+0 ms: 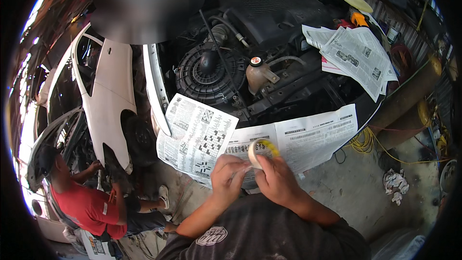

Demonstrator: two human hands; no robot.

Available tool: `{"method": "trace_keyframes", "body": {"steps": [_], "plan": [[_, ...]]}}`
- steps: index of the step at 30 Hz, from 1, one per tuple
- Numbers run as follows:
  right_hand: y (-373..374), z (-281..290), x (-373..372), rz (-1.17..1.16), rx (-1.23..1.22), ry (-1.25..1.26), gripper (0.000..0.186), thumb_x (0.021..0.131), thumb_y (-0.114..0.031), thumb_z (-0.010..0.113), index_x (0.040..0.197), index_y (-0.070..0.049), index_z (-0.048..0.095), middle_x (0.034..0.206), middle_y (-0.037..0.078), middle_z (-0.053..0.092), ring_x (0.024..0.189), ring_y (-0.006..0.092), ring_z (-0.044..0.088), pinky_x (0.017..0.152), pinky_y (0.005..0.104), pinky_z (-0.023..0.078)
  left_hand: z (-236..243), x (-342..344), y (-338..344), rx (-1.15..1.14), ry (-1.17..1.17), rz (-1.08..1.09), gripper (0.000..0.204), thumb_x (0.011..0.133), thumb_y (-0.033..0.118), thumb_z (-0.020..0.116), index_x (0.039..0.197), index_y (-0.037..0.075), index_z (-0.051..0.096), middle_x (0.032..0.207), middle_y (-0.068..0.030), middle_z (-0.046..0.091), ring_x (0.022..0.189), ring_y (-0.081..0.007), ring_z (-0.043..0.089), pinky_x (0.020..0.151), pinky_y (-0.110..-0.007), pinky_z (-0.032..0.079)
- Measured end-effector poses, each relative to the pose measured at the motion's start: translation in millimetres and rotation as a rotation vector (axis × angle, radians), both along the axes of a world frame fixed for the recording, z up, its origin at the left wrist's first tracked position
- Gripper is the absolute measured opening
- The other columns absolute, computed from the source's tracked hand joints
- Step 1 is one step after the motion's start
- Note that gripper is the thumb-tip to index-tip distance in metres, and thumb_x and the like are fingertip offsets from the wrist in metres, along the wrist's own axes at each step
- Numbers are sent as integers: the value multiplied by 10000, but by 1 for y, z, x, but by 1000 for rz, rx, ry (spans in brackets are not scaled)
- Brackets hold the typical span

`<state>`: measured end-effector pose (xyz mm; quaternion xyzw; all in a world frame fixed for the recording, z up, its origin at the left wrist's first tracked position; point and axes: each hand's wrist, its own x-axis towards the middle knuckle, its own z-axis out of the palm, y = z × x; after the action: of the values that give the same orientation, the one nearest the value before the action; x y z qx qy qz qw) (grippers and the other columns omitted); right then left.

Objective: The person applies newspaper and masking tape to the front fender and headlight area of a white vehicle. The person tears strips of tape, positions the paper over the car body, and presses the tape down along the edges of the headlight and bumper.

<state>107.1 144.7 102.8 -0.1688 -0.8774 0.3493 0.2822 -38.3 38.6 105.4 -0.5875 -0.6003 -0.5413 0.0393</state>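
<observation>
My right hand (278, 181) is closed around a cream roll of masking tape (253, 156), with a yellow patch at its far side. Close beside it, my left hand (228, 175) pinches at the tape's loose end; the fingertips partly hide it. Both hands are over the front of an open engine bay. Beneath and beyond them, newspaper sheets (315, 139) hang over the car's front edge. Another sheet with a crossword grid (192, 125) covers the left front corner.
A brownish coolant tank (258, 74) and a round black housing (210, 71) sit in the engine bay. More newspaper (358, 58) lies on the right fender. At left a person in a red shirt (89, 207) works by a white car (113, 82). Yellow hose (362, 140) lies coiled on the floor.
</observation>
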Motion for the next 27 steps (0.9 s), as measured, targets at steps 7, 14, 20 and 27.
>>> {"method": "trace_keyframes", "body": {"steps": [7, 14, 20, 27], "plan": [[15, 3, 32, -126, 43, -49, 339, 878, -89, 620, 1183, 52, 577, 1000, 230, 683, 907, 416, 638, 889, 508, 469, -8, -168, 67, -534, 123, 52, 133, 913, 92, 669, 1019, 25, 624, 1465, -222, 445, 1475, -459, 237, 1207, -512, 243], [0, -28, 47, -157, -43, -89, 378, 876, -102, 634, 1219, 42, 571, 1029, 228, 683, 927, 437, 625, 873, 511, 480, -24, -192, 109, -900, 194, -21, 235, 910, 181, 693, 1081, 26, 651, 1517, -191, 390, 1506, -423, 171, 1223, -507, 200], [-2, -35, 56, -170, -42, -95, 366, 882, -110, 628, 1208, 43, 565, 1036, 230, 684, 940, 431, 640, 899, 510, 473, -53, -196, 113, -919, 307, -51, 289, 887, 186, 718, 1122, 26, 668, 1471, -180, 436, 1446, -393, 257, 1203, -471, 239], [-4, -35, 60, -150, -29, -83, 365, 882, -107, 634, 1209, 39, 566, 1032, 227, 684, 939, 428, 643, 896, 507, 473, -59, -193, 109, -774, 324, 93, 423, 839, 141, 746, 1237, 62, 627, 1381, -178, 487, 1332, -370, 375, 1148, -459, 310]]}}
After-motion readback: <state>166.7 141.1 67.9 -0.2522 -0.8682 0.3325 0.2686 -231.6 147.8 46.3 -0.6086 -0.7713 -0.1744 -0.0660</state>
